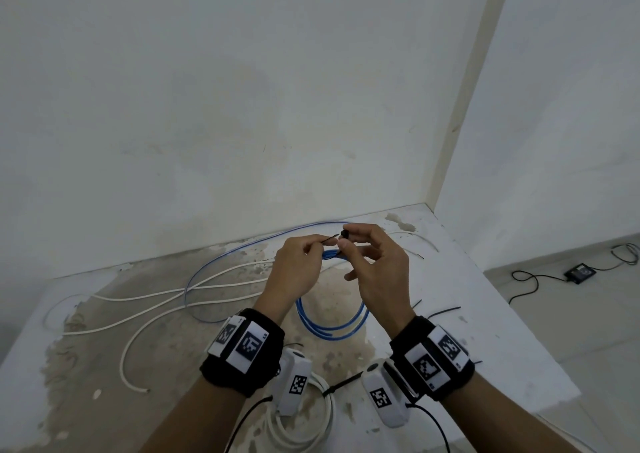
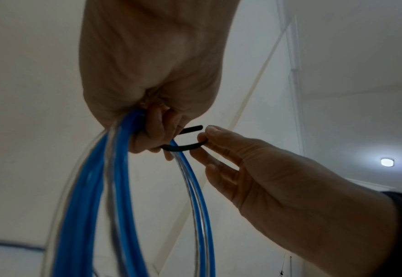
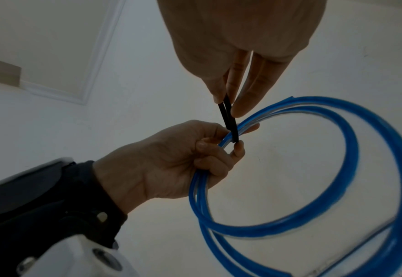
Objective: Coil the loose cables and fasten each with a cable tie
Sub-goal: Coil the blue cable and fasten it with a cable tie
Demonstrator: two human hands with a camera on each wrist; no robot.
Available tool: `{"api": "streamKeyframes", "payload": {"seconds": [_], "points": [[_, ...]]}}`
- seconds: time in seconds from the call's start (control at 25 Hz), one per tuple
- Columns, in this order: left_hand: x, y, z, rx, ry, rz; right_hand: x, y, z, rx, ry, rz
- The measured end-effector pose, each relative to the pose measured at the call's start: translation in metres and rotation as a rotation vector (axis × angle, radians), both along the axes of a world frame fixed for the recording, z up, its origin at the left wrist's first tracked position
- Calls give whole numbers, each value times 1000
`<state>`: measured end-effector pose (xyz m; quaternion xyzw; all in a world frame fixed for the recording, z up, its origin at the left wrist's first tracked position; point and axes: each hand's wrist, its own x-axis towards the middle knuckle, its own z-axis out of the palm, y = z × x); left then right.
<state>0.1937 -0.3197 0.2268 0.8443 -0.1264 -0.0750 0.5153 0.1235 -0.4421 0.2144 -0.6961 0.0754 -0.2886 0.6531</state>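
A coil of blue cable (image 1: pixel 329 328) hangs from my left hand (image 1: pixel 304 255), whose fingers are curled round the gathered loops (image 3: pixel 337 215). A black cable tie (image 3: pixel 229 121) is looped round the bundle right at those fingers. My right hand (image 1: pixel 349 241) pinches the tie's head end (image 1: pixel 344 234) between thumb and fingertips, just right of the left hand. In the left wrist view the tie (image 2: pixel 183 148) curves from the bundle (image 2: pixel 81 187) to the right hand's fingertips (image 2: pixel 206 135), and its free tip sticks out above. Both hands are held above the table.
Loose white cable (image 1: pixel 156 300) and a blue strand (image 1: pixel 221 262) sprawl across the stained table (image 1: pixel 104 366). A white coil bound with a black tie (image 1: pixel 311 418) lies near my wrists. Spare black ties (image 1: pixel 446 310) lie to the right. A wall stands close behind. A black device (image 1: pixel 580 272) sits on the floor.
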Motion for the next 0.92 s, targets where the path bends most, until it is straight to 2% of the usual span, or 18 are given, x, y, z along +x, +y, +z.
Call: {"api": "streamKeyframes", "payload": {"seconds": [0.28,0.92], "points": [[-2,0,0,62,-61,-38,1,-4,-4,-25,23,4],[1,-4,-2,29,13,-53,-4,-8,-9,33,-8,-14]]}}
